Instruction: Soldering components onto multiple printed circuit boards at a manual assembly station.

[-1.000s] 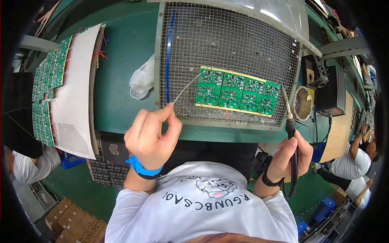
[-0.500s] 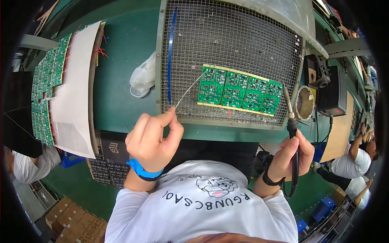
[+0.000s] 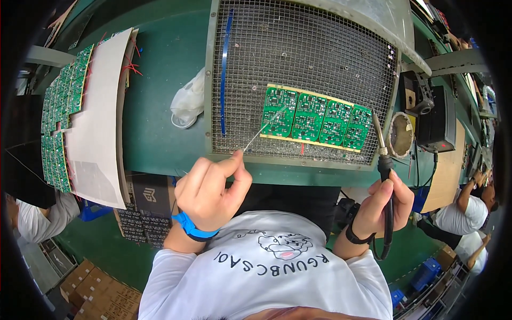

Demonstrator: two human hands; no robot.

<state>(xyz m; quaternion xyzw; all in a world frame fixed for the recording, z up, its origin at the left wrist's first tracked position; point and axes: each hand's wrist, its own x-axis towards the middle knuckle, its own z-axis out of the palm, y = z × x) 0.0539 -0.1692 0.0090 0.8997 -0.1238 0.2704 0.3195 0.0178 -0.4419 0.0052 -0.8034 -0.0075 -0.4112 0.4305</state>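
Note:
Between thumb and forefinger, my left hand (image 3: pixel 216 184) pinches a thin length of solder wire (image 3: pixel 257 136). The wire slants up and right over the leftmost section of a green circuit board panel (image 3: pixel 308 121); whether its tip touches the board I cannot tell. My right hand (image 3: pixel 388 200) is closed around the black handle of a soldering iron (image 3: pixel 383 154), whose metal tip points up close to the panel's right end. The panel lies flat on a wire mesh (image 3: pixel 298 58) set in a metal frame, with a short red wire at its lower edge.
A blue strip (image 3: pixel 224 74) lies on the mesh's left side. Left of the frame is a crumpled white mask (image 3: pixel 189 101); farther left, a white board (image 3: pixel 104 122) carries several green panels (image 3: pixel 64 106). At right stand a round holder (image 3: pixel 401 135) and a black box (image 3: pixel 437 120).
My left hand has shifted slightly right and toward me. The solder wire's far end has moved from the panel's upper left corner to farther right and lower. My right hand looks still.

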